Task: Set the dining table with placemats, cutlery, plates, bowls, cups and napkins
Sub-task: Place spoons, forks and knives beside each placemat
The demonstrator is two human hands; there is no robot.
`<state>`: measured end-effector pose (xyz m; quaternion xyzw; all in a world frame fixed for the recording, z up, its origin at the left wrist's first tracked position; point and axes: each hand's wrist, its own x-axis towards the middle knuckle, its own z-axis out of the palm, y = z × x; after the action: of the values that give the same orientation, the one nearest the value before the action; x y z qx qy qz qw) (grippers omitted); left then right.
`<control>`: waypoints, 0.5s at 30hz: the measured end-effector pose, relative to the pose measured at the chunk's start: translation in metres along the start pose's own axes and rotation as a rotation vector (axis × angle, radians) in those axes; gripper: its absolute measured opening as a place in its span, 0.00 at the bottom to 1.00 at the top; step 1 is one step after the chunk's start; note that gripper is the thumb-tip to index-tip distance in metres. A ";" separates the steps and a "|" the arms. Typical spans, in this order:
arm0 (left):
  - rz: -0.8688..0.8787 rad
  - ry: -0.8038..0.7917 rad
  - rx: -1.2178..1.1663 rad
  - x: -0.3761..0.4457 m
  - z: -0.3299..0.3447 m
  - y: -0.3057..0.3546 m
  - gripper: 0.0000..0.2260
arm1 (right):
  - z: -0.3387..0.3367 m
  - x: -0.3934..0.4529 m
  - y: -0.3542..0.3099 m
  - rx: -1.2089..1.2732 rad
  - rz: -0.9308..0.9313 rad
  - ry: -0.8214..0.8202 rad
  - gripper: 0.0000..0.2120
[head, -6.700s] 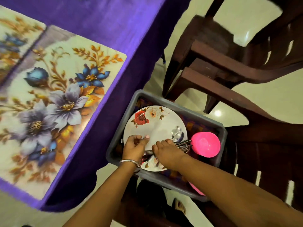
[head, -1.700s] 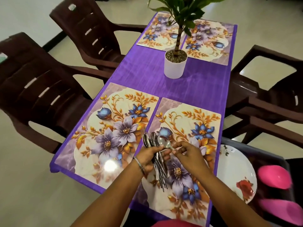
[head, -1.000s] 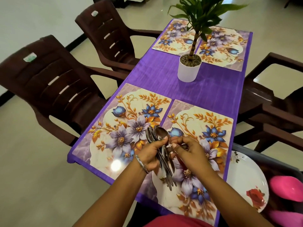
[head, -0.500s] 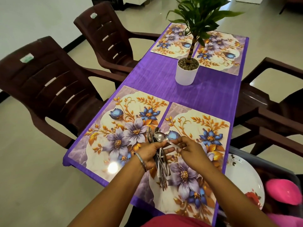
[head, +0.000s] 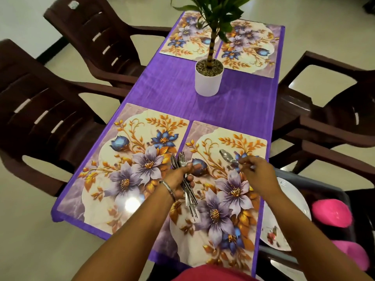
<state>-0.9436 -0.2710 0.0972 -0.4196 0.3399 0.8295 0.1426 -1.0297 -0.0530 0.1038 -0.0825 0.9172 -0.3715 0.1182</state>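
Floor (head: 30,240): pale, glossy tiles
Chairs: dark brown plastic, two left (head: 46,126), others right (head: 334,122) (partly cropped)
Table (head: 233,110): purple cloth

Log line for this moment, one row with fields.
left hand: holds bundle of steel cutlery | right hand: pinches single steel spoon over near-right floral placemat | placed: placemats only

Head view, looking down at purple-clothed table (head: 176,94). Four floral placemats: two near, two far; near right placemat (head: 229,199) under both hands. Left hand (head: 179,179) grips bundle of cutlery (head: 187,191), handles pointing down. Right hand (head: 256,173) pinches single spoon (head: 226,155) above placemat. White potted plant (head: 209,79) mid-table. Grey bin (head: 316,186) at right holds floral plate (head: 288,199), pink bowls (head: 331,217). Brown chairs (head: 46,122) around.
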 end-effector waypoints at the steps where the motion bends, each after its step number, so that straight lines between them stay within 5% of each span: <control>1: 0.010 0.009 -0.005 0.005 -0.001 0.001 0.09 | 0.000 0.005 0.006 -0.020 0.000 -0.005 0.08; 15: 0.139 -0.027 -0.093 0.034 -0.015 -0.010 0.08 | 0.020 0.101 0.021 -0.204 -0.133 0.001 0.10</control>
<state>-0.9499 -0.2752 0.0593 -0.3897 0.3272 0.8580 0.0697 -1.1226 -0.0751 0.0596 -0.1547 0.9428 -0.2833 0.0838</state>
